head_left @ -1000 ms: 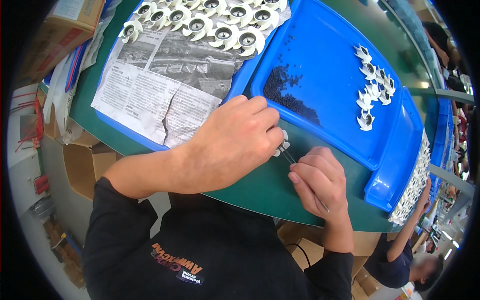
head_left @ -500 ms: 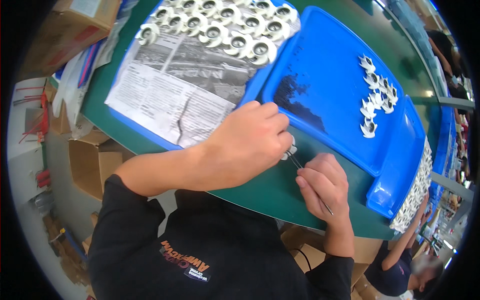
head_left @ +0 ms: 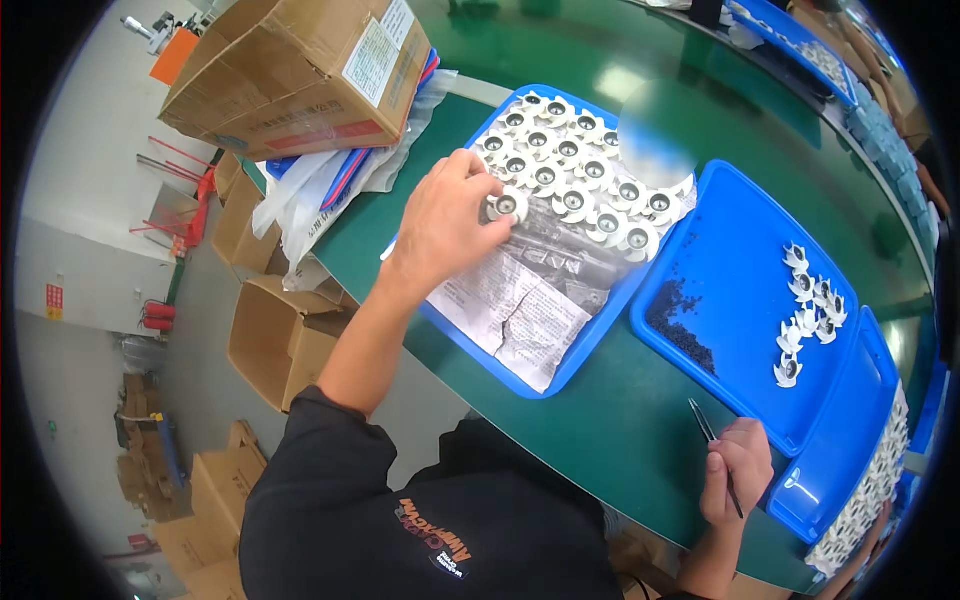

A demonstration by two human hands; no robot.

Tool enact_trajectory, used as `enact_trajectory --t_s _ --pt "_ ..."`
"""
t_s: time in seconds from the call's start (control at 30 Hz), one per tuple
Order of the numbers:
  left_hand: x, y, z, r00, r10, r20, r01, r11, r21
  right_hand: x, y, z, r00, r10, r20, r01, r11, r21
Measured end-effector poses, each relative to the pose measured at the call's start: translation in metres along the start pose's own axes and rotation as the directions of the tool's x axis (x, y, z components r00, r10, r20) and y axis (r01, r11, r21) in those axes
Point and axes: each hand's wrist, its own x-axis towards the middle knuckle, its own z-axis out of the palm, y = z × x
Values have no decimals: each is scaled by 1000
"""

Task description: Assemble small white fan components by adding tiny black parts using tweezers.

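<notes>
My left hand [head_left: 440,220] pinches a white fan-bladed impeller [head_left: 508,204] with a dark hub, between thumb and fingers. It is at the near left end of several rows of like impellers [head_left: 568,150], laid on printed paper [head_left: 500,312] in a blue tray [head_left: 597,340]. Whether the pinched impeller rests on the paper I cannot tell. Farther right, my right hand [head_left: 740,468] is closed around slim metal tweezers [head_left: 704,424], their tips pointing away from me over the green table. Nothing shows between the tips.
A second blue tray [head_left: 750,230] at right carries small black pieces [head_left: 682,325] and a group of white impellers [head_left: 805,315]. Beyond it is a smaller blue tray [head_left: 840,440], beside more packed impellers [head_left: 868,490]. A large cardboard box [head_left: 290,85] stands at the upper left on the green table [head_left: 500,430].
My left hand has moved from beside the tweezers to the far left, carrying an impeller to the papered tray. My right hand still holds the tweezers, now apart from it. The view has shifted left.
</notes>
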Motion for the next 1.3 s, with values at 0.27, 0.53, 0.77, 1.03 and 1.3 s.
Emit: enact_trajectory --t_s 0.27,0.53,0.77,1.03,1.3 --pt "2 2 -7 996 -85 -19 86 994 66 -4 -6 -6 1000 10 -29 -12 999 -50" --pt "37 297 31 563 823 -71 -826 560 -63 -42 56 -18 947 223 -230 -276 932 -234" --pt "9 490 73 653 754 71 -359 390 -848 -118 138 -78 863 494 -108 -505 834 -223" --pt "-58 289 -48 830 523 -196 -546 687 -481 -16 38 -32 950 140 -279 -238 902 -361" --pt "136 353 91 613 760 215 -749 646 -146 -5 35 -54 814 289 -504 -450 862 -232"
